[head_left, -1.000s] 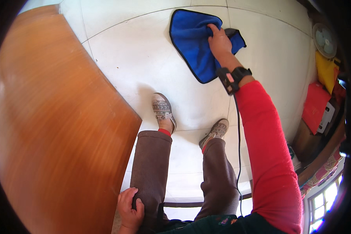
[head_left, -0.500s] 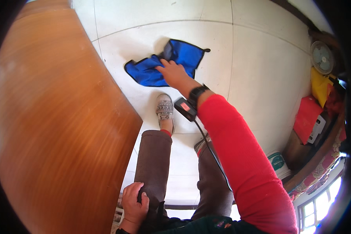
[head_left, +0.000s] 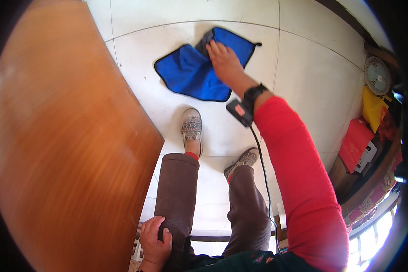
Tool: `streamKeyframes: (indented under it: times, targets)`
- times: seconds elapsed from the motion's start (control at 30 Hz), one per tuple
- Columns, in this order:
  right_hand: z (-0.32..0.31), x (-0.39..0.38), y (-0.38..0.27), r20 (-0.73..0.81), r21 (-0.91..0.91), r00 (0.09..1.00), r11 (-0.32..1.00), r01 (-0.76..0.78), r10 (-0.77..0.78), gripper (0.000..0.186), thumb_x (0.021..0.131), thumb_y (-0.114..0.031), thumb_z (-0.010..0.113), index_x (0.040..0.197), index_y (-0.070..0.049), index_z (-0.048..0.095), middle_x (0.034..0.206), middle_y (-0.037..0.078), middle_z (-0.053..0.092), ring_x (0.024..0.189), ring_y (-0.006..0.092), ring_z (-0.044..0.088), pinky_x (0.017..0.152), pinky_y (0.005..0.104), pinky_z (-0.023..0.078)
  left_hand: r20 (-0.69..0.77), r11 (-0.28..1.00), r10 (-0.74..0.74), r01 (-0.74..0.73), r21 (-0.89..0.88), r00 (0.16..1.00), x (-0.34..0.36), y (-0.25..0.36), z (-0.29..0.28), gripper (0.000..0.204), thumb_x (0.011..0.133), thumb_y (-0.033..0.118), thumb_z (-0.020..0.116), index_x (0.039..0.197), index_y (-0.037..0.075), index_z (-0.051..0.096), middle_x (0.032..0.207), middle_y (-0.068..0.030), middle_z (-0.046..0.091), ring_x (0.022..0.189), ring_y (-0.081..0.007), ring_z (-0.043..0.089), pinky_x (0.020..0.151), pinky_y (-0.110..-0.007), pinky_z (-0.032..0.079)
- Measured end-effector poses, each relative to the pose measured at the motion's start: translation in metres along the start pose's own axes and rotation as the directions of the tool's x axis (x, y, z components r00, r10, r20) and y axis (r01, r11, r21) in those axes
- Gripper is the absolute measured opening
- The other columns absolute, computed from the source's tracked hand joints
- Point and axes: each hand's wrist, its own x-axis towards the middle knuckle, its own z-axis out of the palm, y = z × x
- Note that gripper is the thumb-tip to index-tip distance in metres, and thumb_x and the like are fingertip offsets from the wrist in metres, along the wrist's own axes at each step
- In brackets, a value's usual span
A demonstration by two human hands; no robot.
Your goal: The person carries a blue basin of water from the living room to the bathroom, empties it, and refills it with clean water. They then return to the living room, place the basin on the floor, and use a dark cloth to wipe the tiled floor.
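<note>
A blue cloth (head_left: pixel 190 72) with black edging and a small loop at one corner lies partly rumpled on the pale tiled floor. My right hand (head_left: pixel 224 61) presses down on its far part, fingers bent close together on the fabric beside a turned-up grey patch. A dark band circles my right wrist, and a small black device (head_left: pixel 239 112) on a cable hangs beside it. Low in the view, my left hand (head_left: pixel 155 240) rests on my left trouser leg (head_left: pixel 177 195), thumb apart from the fingers, holding nothing.
A wooden panel (head_left: pixel 68 136) fills the left side. My patterned shoes (head_left: pixel 191 124) stand on the floor just short of the cloth. Along the right edge are a small fan (head_left: pixel 377 75), a yellow bag (head_left: pixel 372 109) and a red packet (head_left: pixel 356 144).
My right hand has moved away from me and to the right, taking the cloth along; the cloth is more spread out now. My left hand stays on the leg.
</note>
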Motion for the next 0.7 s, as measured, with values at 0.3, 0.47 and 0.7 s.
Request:
streamKeyframes:
  times: [0.3,0.47,0.7]
  targets:
    - [-0.010,-0.038,-0.013,0.180,0.044,0.984,0.999,0.013,-0.021,0.055,0.082,-0.009,0.051,0.135,0.002,0.046,0.141,0.015,0.044,0.123,0.0256,0.046,0.102,0.0344,0.038,-0.015,0.999,0.001,-0.001,-0.047,1.000,0.003,0.006,-0.007,0.032,0.075,0.006,0.060,0.106,0.000,0.061,0.104,-0.0162,0.064,0.098,-0.0351,0.058,0.088,-0.042,0.047]
    - [0.008,0.018,-0.002,-0.051,0.044,0.998,0.999,-0.021,0.023,0.055,0.079,-0.010,0.053,0.133,0.002,0.048,0.140,0.014,0.045,0.120,0.0249,0.048,0.094,0.0336,0.043,0.007,0.999,-0.024,0.024,-0.046,1.000,0.002,-0.002,-0.010,0.032,0.075,0.006,0.060,0.106,0.001,0.061,0.105,-0.0164,0.064,0.098,-0.0349,0.058,0.088,-0.042,0.047]
    - [-0.008,-0.074,-0.022,0.209,0.076,0.977,0.996,-0.048,0.031,0.052,0.083,-0.010,0.053,0.134,-0.003,0.049,0.144,0.008,0.040,0.121,0.0214,0.045,0.079,0.0385,0.051,-0.034,0.996,-0.003,0.000,-0.084,0.999,0.008,0.004,-0.015,0.032,0.074,0.005,0.060,0.106,0.000,0.061,0.103,-0.0171,0.064,0.097,-0.0356,0.058,0.087,-0.042,0.048]
